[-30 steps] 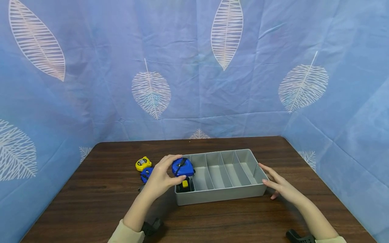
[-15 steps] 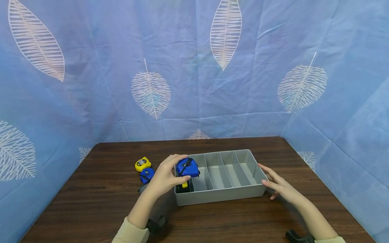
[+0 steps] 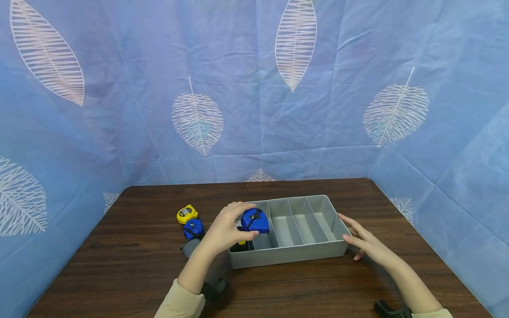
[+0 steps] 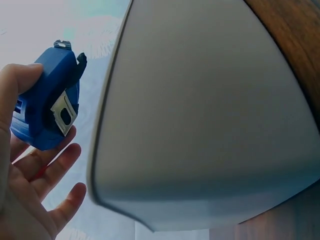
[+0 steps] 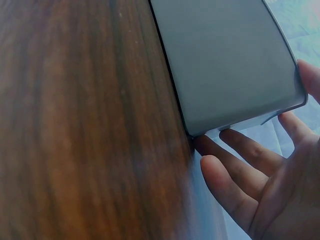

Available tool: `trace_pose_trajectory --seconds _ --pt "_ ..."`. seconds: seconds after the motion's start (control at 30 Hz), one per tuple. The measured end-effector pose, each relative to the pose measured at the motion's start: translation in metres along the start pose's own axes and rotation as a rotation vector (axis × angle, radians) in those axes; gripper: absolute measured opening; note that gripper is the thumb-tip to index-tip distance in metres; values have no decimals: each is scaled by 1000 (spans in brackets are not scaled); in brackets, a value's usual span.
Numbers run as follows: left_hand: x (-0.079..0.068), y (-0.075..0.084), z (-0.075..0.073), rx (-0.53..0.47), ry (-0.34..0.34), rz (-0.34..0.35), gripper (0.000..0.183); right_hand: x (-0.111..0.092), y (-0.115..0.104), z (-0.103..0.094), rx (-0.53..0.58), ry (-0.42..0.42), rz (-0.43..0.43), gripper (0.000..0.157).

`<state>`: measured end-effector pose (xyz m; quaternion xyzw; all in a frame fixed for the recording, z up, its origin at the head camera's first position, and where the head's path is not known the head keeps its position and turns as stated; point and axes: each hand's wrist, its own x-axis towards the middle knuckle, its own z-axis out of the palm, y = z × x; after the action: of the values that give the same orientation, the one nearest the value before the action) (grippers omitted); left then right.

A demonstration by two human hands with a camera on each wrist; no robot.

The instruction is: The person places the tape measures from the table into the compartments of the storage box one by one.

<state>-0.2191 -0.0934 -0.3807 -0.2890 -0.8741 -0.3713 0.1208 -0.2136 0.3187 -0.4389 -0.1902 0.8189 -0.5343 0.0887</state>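
My left hand (image 3: 223,226) pinches a blue tape measure (image 3: 255,221) with a black strap between thumb and fingers. It is held above the left part of a grey divided tray (image 3: 292,253). In the left wrist view, the metal end hook of the tape measure (image 4: 65,114) shows below the thumb. A black-and-yellow object (image 3: 241,244) lies in the leftmost compartment, mostly hidden by my left hand. At the tray's right end, my right hand (image 3: 370,245) touches the wall with relaxed, spread fingers; the right wrist view shows its fingertips (image 5: 212,167) along that end.
Left of the tray, a yellow tape measure (image 3: 187,214), another blue tape measure (image 3: 193,229) and a grey rounded object (image 3: 191,248) lie in a row on the dark wooden table (image 3: 119,256). A blue leaf-patterned curtain (image 3: 238,88) hangs behind and at both sides.
My left hand has moved right with the blue tape measure, from over the leftmost compartment to over the one beside it. The right hand and tray have stayed in place.
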Motion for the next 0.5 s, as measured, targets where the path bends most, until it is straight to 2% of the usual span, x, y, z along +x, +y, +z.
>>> trace_pose_trajectory --seconds 0.5 --pt "1 -5 18 138 -22 82 63 0 -1 -1 0 -5 -3 61"
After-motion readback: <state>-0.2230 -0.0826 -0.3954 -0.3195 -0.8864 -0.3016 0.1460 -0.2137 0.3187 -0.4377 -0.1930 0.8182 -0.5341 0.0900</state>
